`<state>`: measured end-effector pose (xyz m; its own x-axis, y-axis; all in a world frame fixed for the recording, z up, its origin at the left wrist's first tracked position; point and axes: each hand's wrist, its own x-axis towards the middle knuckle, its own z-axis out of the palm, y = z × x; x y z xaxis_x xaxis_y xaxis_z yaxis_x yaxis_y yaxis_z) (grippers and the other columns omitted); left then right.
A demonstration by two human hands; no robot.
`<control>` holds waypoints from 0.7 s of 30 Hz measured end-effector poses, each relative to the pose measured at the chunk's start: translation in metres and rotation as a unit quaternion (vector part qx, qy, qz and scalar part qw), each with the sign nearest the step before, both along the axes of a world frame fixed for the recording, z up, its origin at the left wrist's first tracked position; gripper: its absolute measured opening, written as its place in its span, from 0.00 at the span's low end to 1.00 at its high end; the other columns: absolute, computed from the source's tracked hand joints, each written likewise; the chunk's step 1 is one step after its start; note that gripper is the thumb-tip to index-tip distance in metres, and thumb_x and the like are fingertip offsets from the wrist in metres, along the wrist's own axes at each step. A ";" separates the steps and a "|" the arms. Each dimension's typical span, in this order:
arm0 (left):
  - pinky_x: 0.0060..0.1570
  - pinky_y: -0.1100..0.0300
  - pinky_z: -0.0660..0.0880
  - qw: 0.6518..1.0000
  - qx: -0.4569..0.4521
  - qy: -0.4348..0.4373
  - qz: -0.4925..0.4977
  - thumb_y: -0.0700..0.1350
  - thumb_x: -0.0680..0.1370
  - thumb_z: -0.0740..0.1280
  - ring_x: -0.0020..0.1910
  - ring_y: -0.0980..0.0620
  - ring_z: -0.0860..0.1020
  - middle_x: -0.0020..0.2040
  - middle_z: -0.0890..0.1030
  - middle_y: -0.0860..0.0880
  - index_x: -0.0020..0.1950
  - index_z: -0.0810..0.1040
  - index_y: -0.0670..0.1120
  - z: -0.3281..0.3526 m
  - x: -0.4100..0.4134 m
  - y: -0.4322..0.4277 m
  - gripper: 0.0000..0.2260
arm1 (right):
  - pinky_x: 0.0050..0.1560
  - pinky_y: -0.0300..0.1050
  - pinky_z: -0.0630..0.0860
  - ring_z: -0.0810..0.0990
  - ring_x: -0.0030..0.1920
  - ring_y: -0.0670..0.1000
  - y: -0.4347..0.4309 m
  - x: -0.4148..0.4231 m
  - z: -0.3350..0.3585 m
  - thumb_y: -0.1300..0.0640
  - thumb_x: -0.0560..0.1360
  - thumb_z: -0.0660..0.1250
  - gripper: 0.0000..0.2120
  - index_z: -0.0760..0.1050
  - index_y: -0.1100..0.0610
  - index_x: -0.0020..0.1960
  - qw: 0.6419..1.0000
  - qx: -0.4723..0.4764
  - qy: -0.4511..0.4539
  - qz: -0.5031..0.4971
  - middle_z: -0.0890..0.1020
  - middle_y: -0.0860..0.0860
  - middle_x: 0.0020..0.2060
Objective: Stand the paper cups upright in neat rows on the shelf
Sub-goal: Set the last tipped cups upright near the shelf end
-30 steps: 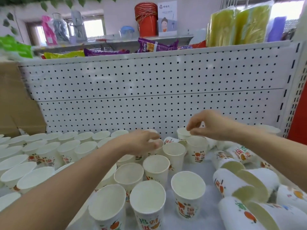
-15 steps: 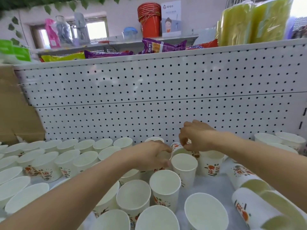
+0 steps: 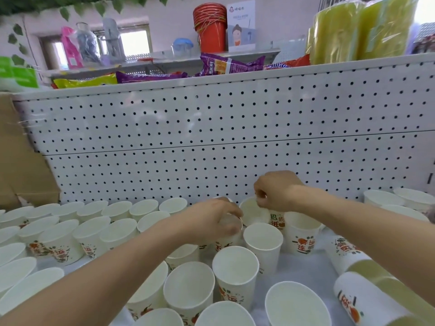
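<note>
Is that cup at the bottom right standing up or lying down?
Lying down: the cup rests on its side, printed wall facing up.

Two hands are in view: the left hand (image 3: 211, 222) grips one cup (image 3: 223, 245) and the right hand (image 3: 275, 191) pinches one tilted cup (image 3: 251, 214). Left of the left hand stand about sixteen upright cups (image 3: 117, 231); those at the edge are too cut off to count surely. Nearer than both hands stand about ten more. Right of the right hand are three upright cups at the back and at least two lying cups (image 3: 360, 302). Above the hands are one stack of red buckets (image 3: 209, 27), two yellow packs (image 3: 334, 36), two purple bags (image 3: 230, 64) and one card (image 3: 241, 24).
</note>
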<state>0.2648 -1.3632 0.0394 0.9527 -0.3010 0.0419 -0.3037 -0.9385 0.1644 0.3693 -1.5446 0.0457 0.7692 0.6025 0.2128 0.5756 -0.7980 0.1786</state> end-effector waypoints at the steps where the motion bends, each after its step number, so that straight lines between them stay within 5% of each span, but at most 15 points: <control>1: 0.63 0.54 0.69 0.999 -0.015 -0.031 0.006 0.53 0.80 0.62 0.63 0.56 0.71 0.65 0.73 0.57 0.68 0.73 0.55 0.000 0.003 0.002 0.17 | 0.33 0.41 0.66 0.72 0.34 0.51 0.001 0.002 0.002 0.53 0.73 0.62 0.10 0.68 0.51 0.34 0.999 0.021 0.009 -0.028 0.73 0.47 0.32; 4: 0.60 0.53 0.72 0.992 -0.041 -0.114 0.025 0.53 0.79 0.63 0.60 0.56 0.74 0.62 0.76 0.57 0.64 0.76 0.55 0.001 0.017 0.006 0.14 | 0.33 0.40 0.64 0.68 0.30 0.51 0.004 0.008 0.006 0.54 0.73 0.62 0.11 0.67 0.53 0.33 0.991 0.057 0.063 -0.100 0.70 0.48 0.28; 8: 0.60 0.52 0.70 0.992 -0.017 -0.118 0.031 0.53 0.78 0.66 0.61 0.53 0.72 0.62 0.77 0.57 0.59 0.80 0.59 0.000 0.035 0.000 0.10 | 0.36 0.41 0.67 0.73 0.34 0.50 0.010 0.008 0.007 0.53 0.74 0.62 0.09 0.68 0.52 0.36 0.986 0.039 0.102 -0.125 0.74 0.48 0.33; 12: 0.50 0.58 0.66 0.995 0.015 -0.085 0.047 0.56 0.75 0.69 0.56 0.48 0.72 0.57 0.75 0.53 0.52 0.82 0.62 -0.003 0.047 -0.011 0.07 | 0.38 0.42 0.69 0.73 0.36 0.51 0.013 0.007 0.003 0.51 0.75 0.62 0.13 0.64 0.52 0.35 0.991 0.020 0.061 -0.117 0.73 0.48 0.33; 16: 0.47 0.59 0.63 0.994 0.063 -0.087 0.018 0.53 0.76 0.69 0.50 0.52 0.70 0.55 0.79 0.55 0.52 0.84 0.57 0.001 0.054 -0.024 0.07 | 0.39 0.42 0.71 0.78 0.39 0.52 0.006 0.004 0.009 0.48 0.77 0.61 0.10 0.74 0.52 0.41 0.990 0.076 0.018 -0.115 0.78 0.48 0.37; 21: 0.54 0.55 0.74 0.995 0.069 -0.064 0.035 0.54 0.76 0.70 0.51 0.50 0.77 0.50 0.84 0.57 0.51 0.85 0.56 -0.001 0.063 -0.028 0.07 | 0.39 0.42 0.69 0.80 0.41 0.51 -0.047 -0.004 0.019 0.46 0.77 0.62 0.10 0.79 0.51 0.45 0.984 0.148 -0.002 -0.102 0.82 0.47 0.41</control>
